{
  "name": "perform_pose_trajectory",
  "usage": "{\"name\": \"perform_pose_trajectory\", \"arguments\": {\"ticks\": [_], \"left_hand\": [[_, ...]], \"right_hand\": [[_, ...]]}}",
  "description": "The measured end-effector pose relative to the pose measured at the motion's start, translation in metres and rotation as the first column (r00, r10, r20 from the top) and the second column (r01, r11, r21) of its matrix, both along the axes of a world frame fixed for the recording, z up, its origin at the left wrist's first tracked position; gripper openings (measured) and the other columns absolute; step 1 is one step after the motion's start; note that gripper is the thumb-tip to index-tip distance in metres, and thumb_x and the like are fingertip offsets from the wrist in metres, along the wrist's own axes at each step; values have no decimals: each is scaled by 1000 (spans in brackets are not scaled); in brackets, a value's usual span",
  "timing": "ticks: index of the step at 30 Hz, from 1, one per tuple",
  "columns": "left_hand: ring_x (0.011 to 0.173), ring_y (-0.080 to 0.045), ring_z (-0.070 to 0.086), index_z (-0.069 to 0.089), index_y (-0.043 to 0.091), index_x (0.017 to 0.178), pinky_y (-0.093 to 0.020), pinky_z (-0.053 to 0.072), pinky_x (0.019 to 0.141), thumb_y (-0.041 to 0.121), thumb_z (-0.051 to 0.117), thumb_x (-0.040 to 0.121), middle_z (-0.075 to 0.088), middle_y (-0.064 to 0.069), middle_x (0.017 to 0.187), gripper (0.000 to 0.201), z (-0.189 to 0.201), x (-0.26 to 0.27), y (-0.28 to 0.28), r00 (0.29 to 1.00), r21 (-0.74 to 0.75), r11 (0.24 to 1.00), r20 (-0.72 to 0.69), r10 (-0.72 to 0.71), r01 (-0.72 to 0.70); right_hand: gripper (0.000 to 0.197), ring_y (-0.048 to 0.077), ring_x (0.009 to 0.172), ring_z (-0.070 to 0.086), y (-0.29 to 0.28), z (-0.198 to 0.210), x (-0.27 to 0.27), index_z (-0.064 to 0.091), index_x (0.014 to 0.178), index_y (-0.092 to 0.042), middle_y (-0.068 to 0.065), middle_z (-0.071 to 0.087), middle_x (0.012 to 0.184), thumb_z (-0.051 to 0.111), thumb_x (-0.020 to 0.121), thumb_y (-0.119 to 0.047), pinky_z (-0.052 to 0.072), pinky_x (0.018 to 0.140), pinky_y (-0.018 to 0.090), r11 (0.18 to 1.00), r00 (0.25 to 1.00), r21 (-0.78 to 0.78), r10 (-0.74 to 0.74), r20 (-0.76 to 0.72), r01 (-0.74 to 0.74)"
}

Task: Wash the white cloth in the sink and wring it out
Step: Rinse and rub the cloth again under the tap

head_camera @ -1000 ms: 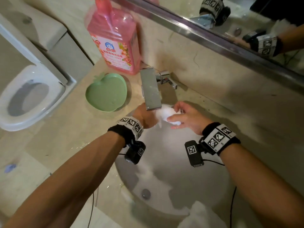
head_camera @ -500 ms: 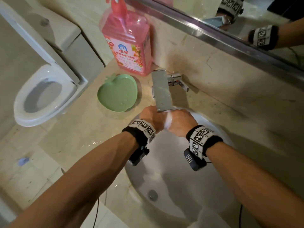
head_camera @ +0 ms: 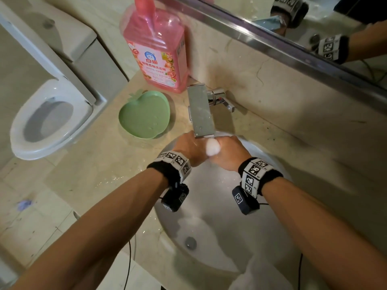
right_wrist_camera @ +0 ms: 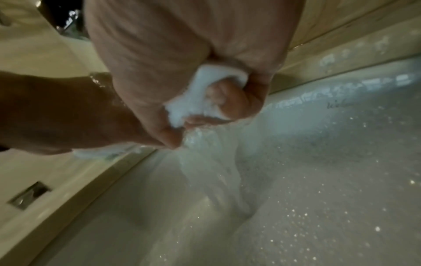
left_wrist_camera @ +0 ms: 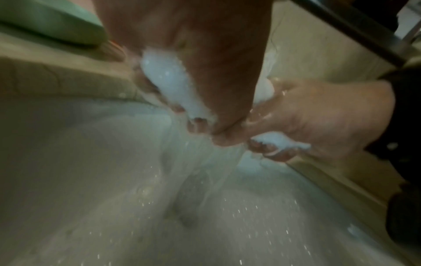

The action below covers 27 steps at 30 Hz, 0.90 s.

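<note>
The white cloth (head_camera: 212, 146) is bunched into a small wad between both fists, just under the flat steel tap (head_camera: 200, 110). My left hand (head_camera: 191, 148) grips one end of the cloth (left_wrist_camera: 173, 84); my right hand (head_camera: 229, 152) grips the other end (right_wrist_camera: 205, 97). Both fists press together above the back of the white sink (head_camera: 278, 237). Water streams down from the cloth (right_wrist_camera: 212, 162) into the basin. Most of the cloth is hidden inside the fingers.
A green apple-shaped dish (head_camera: 144, 115) and a pink detergent bottle (head_camera: 157, 49) stand on the wet beige counter (head_camera: 94, 174) left of the tap. The drain (head_camera: 190, 242) lies at the basin's near side. A toilet (head_camera: 41, 122) stands at far left; a mirror (head_camera: 314, 28) runs above.
My hands have closed together: the cloth, earlier held loosely under the tap, is now squeezed tight between both fists and water runs out of it.
</note>
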State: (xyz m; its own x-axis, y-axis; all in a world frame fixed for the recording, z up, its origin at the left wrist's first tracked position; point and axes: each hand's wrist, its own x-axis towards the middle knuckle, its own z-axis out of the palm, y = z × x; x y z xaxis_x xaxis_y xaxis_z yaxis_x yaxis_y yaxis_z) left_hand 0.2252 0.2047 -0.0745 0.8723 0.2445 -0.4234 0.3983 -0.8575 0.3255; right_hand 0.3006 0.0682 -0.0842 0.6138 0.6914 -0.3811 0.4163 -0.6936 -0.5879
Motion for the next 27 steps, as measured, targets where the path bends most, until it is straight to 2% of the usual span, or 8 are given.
{"name": "perform_pose_trajectory", "arguments": {"ticks": [4,6,9,12,17,19,22,27], "left_hand": [[128,-27,48,42,21,145,-31,36,104,36,70,86,47,-7,145,66,12,-8,14,999,-237,971,-16,38,-40],[132,-25,47,42,22,146,-35,35,108,33,69,89,48,-5,146,64,18,-9,21,983,-480,862,-8,181,-163],[122,-22,54,55,23,132,-35,42,99,18,66,91,60,1,129,43,23,-22,35,934,-634,731,38,354,-251],[109,-23,63,60,28,108,-40,50,98,6,73,84,66,-1,116,36,26,-34,45,867,-715,629,64,494,-305],[88,-10,69,71,29,92,-30,54,85,-12,69,76,73,7,94,45,32,-45,52,852,-804,534,68,519,-261],[88,-6,67,70,29,92,-25,53,84,-14,68,75,70,10,96,46,37,-47,52,874,-799,558,89,477,-223],[94,-8,64,61,23,100,-18,52,81,-9,73,74,63,6,107,42,40,-47,49,908,-710,683,156,389,-170],[97,-16,60,58,17,109,-22,43,81,12,74,81,61,5,104,33,31,-50,34,891,-455,845,204,407,-281]], "right_hand": [[44,18,87,64,-6,-4,4,67,106,-19,-3,68,96,85,74,-42,52,74,28,992,993,58,-114,-17,115],[42,17,87,65,-12,-5,6,64,106,-19,-3,68,96,85,74,-38,51,72,26,978,982,102,-175,-71,182],[46,9,93,63,-7,3,-6,56,114,-22,-8,64,103,80,78,-35,47,71,21,979,954,104,-145,-261,177],[44,20,98,66,4,11,-16,55,118,-15,8,67,112,72,83,-36,52,85,39,962,852,102,-172,-494,253],[37,18,104,64,15,18,-26,53,109,-20,6,66,119,77,82,-15,51,90,34,954,826,132,-159,-541,269],[55,22,112,64,21,19,-31,51,124,-18,6,65,124,78,78,-5,52,99,43,942,805,155,-159,-572,297],[52,24,111,67,29,21,-31,60,129,-10,7,70,120,76,80,-2,51,103,48,933,794,166,-167,-585,319],[30,19,101,72,25,25,-28,73,104,-15,3,76,105,80,78,-1,56,94,40,927,875,261,-123,-468,270]]}}
